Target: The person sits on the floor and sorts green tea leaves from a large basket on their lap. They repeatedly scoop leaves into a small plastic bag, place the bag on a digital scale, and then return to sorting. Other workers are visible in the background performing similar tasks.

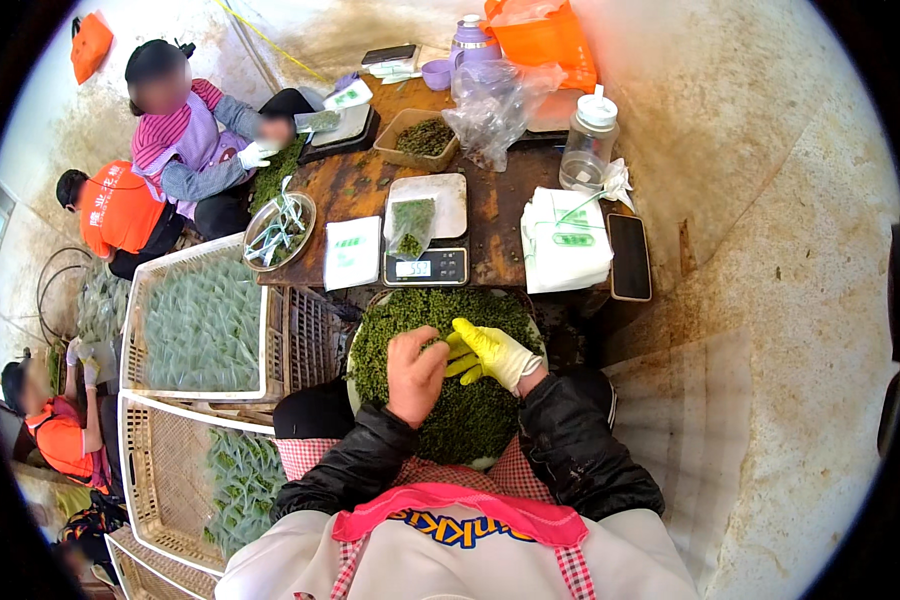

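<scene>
A wide basin (536, 330) heaped with small green berries (462, 428) sits between my knees. Over it, my bare left hand (417, 373) has its fingers curled closed, and what they hold, if anything, is hard to make out. My right hand (490, 355), in a white glove with yellow fingers, is beside it with fingers stretched toward the left hand and thumb raised. Just beyond the basin, a digital scale (450, 266) stands at the table's near edge. On its pan (446, 190) lies a clear bag partly filled with green berries (410, 228).
The wooden table (355, 205) carries stacks of printed plastic bags (352, 253), a phone (629, 257), a clear bottle (590, 140), and a tub of dark berries (392, 150). White crates (267, 345) holding filled bags stand to my left. Several people in bright clothes work farther left.
</scene>
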Demonstrator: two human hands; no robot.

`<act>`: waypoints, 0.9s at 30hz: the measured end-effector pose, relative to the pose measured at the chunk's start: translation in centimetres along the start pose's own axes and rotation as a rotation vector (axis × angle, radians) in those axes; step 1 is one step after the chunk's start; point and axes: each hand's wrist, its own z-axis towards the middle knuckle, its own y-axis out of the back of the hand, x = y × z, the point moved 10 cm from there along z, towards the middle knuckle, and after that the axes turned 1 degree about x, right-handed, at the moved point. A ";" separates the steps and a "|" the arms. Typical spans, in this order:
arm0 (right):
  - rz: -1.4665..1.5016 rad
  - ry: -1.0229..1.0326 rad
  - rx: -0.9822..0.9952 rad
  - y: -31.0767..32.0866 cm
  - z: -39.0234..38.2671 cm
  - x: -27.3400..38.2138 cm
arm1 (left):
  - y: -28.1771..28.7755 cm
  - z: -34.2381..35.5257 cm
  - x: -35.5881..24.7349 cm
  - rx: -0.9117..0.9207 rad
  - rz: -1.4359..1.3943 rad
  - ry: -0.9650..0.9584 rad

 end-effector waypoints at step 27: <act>-0.260 0.148 -0.199 2.4 1.3 0.2 | -1.0 9.2 9.5 -0.059 0.535 0.067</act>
